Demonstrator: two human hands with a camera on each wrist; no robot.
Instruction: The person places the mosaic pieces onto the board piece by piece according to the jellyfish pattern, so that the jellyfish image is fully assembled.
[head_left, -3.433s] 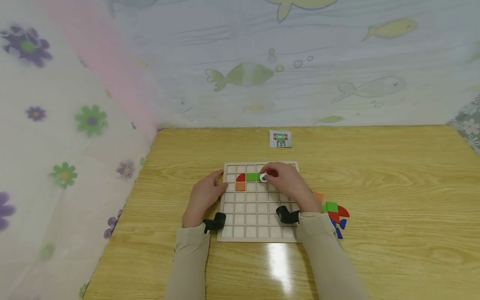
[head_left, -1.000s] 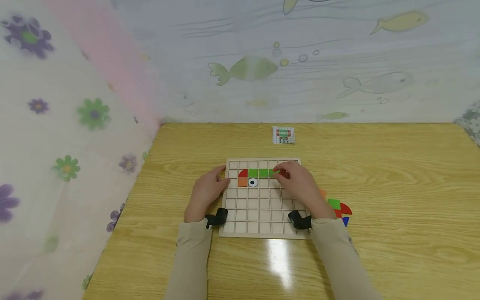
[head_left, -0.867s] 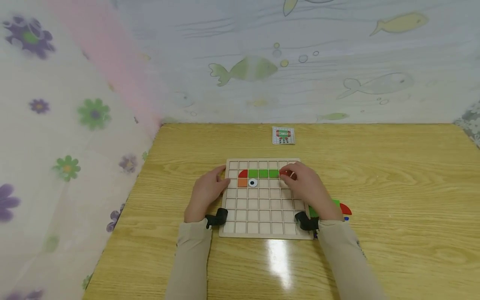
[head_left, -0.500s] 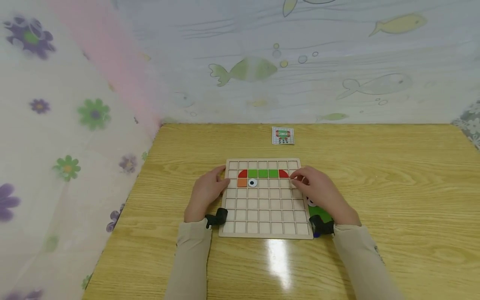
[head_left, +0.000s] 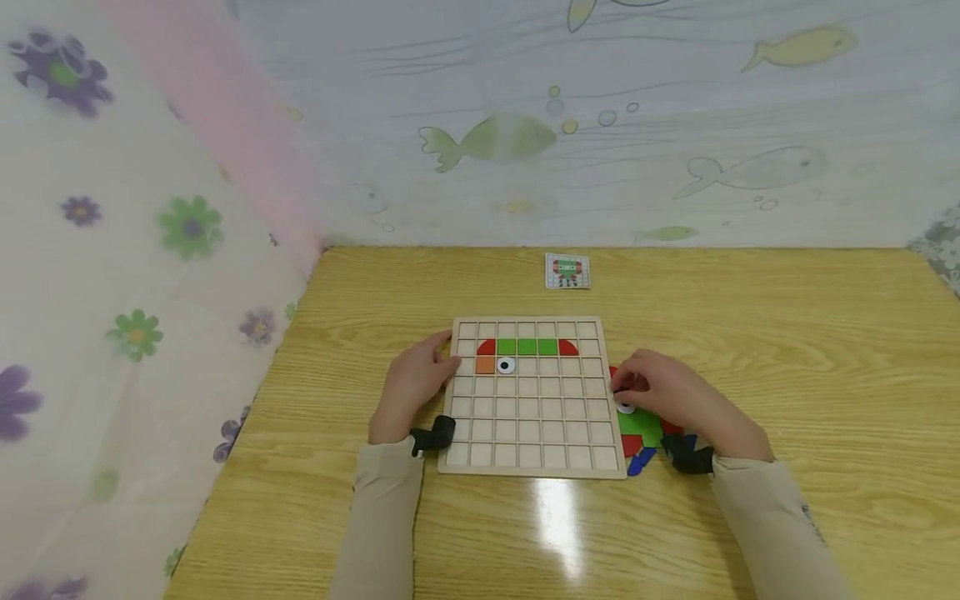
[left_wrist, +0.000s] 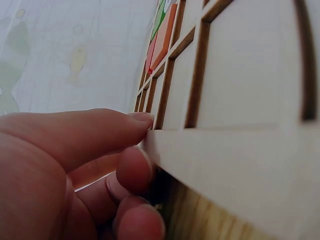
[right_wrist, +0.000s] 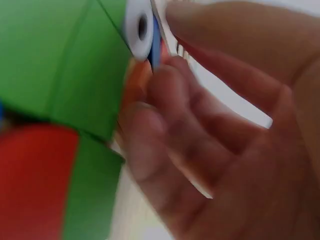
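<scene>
My left hand (head_left: pixel 414 383) touches the left edge of the grid board (head_left: pixel 528 408), fingers relaxed, thumb on the rim. My right hand (head_left: pixel 667 387) bends over loose pieces (head_left: pixel 639 428) just beside the board's right edge, close to an eye disc (head_left: pixel 626 406); whether it pinches anything, I cannot tell. Red and green tiles (head_left: pixel 527 347) occupy the second line from the board's far edge. The counter (head_left: pixel 787 333) extends widely rightward.
</scene>
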